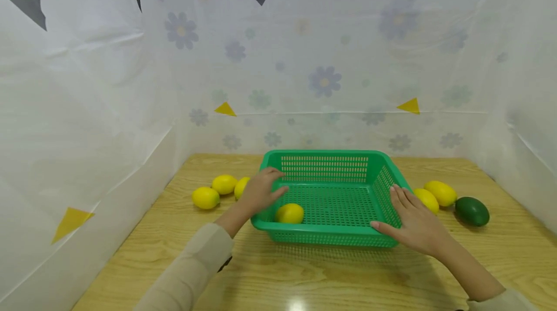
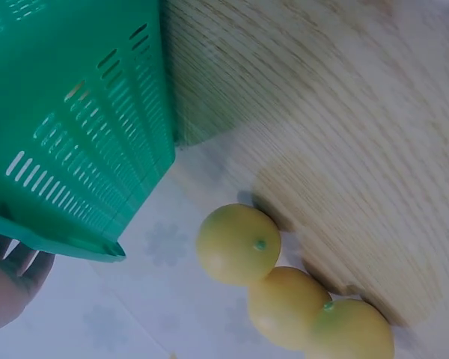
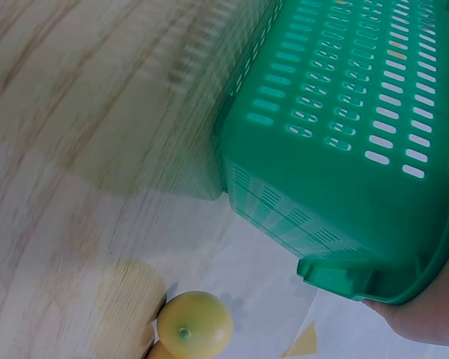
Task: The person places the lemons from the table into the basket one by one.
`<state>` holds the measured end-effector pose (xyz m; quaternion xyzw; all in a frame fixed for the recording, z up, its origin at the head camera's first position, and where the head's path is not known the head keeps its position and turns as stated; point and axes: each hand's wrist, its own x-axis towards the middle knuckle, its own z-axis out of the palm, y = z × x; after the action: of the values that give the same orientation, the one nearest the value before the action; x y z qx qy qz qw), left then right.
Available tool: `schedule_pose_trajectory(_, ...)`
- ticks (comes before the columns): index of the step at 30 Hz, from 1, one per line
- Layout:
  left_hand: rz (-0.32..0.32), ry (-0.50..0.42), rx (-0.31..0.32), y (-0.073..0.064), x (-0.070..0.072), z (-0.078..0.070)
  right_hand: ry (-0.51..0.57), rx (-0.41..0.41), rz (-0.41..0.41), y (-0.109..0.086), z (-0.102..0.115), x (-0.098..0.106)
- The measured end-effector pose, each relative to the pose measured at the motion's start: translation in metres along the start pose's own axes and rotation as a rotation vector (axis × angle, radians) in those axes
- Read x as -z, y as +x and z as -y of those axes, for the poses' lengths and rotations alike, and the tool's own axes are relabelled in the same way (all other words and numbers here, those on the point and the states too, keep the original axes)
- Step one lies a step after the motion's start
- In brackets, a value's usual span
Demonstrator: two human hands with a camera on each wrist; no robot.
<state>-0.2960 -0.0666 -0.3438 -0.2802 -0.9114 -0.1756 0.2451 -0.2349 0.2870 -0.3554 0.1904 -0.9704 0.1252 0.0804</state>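
A green plastic basket (image 1: 326,229) with slotted walls stands on the table between the two hands. One lemon (image 1: 289,214) lies in its front left corner. My left hand (image 1: 261,191) is over the basket's left rim, with thumb and fingers apart and pointing inward. In the left wrist view, the left fingers (image 2: 37,271) show beside the rim. My right hand (image 1: 415,221) lies along the right rim, its fingers straight against the inner wall and its thumb toward the front corner. In the right wrist view, the basket hides most of that hand.
Left of the basket sit three lemons (image 1: 224,184), the nearest partly hidden by the left hand. On the right are two more lemons (image 1: 440,193) and a dark green avocado (image 1: 472,211). White sheeting (image 1: 278,59) encloses the wooden table (image 1: 313,282) at the back and sides.
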Motion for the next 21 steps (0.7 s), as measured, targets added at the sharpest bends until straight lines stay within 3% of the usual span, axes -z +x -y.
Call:
schedule_pose_trajectory(6, -0.084, -0.04, 0.032, -0.004, 0.003, 0.007, 0.007, 0.002, -0.004, 0.0, 0.0, 0.0)
schedule_pose_trajectory(13, -0.127, -0.051, 0.104, -0.013, 0.006, 0.018, 0.015, -0.007, 0.0, -0.001, 0.002, 0.001)
schedule_pose_trajectory(21, -0.177, -0.051, 0.132, -0.023, 0.01, 0.03, 0.019, -0.005, 0.006, -0.001, 0.002, 0.001)
